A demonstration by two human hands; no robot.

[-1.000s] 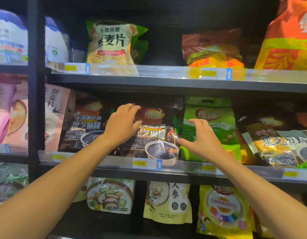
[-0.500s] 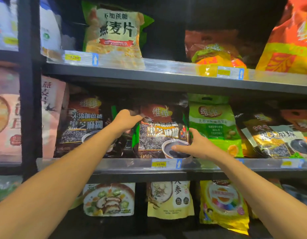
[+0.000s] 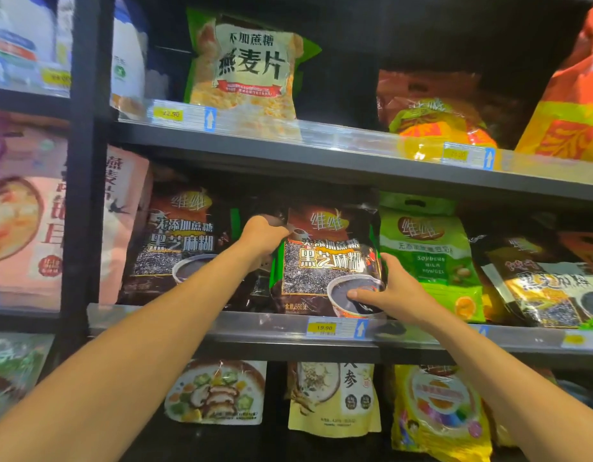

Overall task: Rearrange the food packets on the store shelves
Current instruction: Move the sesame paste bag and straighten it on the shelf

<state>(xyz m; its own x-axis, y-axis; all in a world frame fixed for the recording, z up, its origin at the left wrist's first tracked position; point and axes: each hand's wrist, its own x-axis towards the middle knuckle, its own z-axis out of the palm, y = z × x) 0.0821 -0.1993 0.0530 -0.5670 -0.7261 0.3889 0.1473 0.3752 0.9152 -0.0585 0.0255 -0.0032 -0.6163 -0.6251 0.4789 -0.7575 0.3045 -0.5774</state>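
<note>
**Both hands on the middle sesame packet**

Your left hand (image 3: 263,235) is curled round the top left corner of the sesame packet (image 3: 325,261), fingers hidden behind the bag and knuckles toward you. Your right hand (image 3: 397,291) grips its lower right edge, with the thumb lying across the printed bowl on the front and the fingers wrapped round the side. So both hands are closed on the same bag.

The packet stands upright at the front of the middle shelf (image 3: 255,323), its foot behind the clear rail, just above the yellow price tag (image 3: 324,327) that reads 19.90. To its left stands a twin packet (image 3: 178,241) of the same dark design, with a narrow gap between them where your left wrist passes. To its right, touching or nearly so, is a green soy packet (image 3: 428,258); your right hand sits at the seam between the two. Further right a black and gold packet (image 3: 548,288) leans sideways.

On the top shelf (image 3: 322,151) an oat packet (image 3: 248,68) stands above your left hand, and an orange packet (image 3: 435,115) sits further right. Below the middle shelf you can see a mushroom packet (image 3: 218,391), a cream packet (image 3: 335,398) and a yellow packet (image 3: 438,411). A pink packet (image 3: 121,208) stands at the far left, beside the dark upright post (image 3: 85,195).
</note>
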